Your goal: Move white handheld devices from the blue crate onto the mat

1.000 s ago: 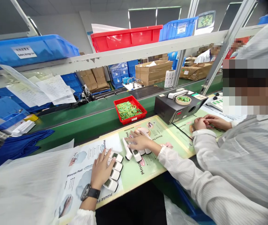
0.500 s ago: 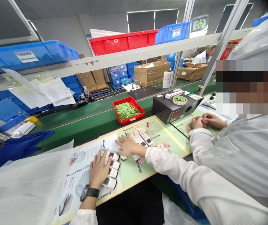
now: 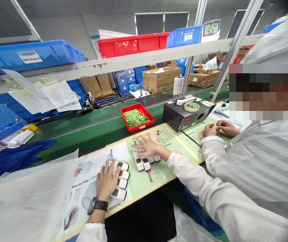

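Observation:
My left hand [image 3: 106, 181], with a black watch at the wrist, lies flat with fingers stretched out over the ends of a row of small white handheld devices with grey screens [image 3: 119, 193]. Several of them stick out to its right, side by side. My right hand [image 3: 147, 148] is spread palm down over a second group of the same white devices [image 3: 142, 164], fingers apart and pointing left. It partly hides that group. Both groups rest on printed mouse pad sheets [image 3: 90, 183].
A red tray [image 3: 140, 128] of green batteries stands behind the sheets. Right of it is a black box [image 3: 176, 117] carrying a round dish of batteries. A co-worker's hands [image 3: 218, 128] meet at the right. Plastic sheeting [image 3: 25, 201] covers the left; bins line the shelf [image 3: 133, 53] above.
My right hand has moved right and slightly up, over the second group of devices, showing more devices below its fingers. My left hand stays flat on its row.

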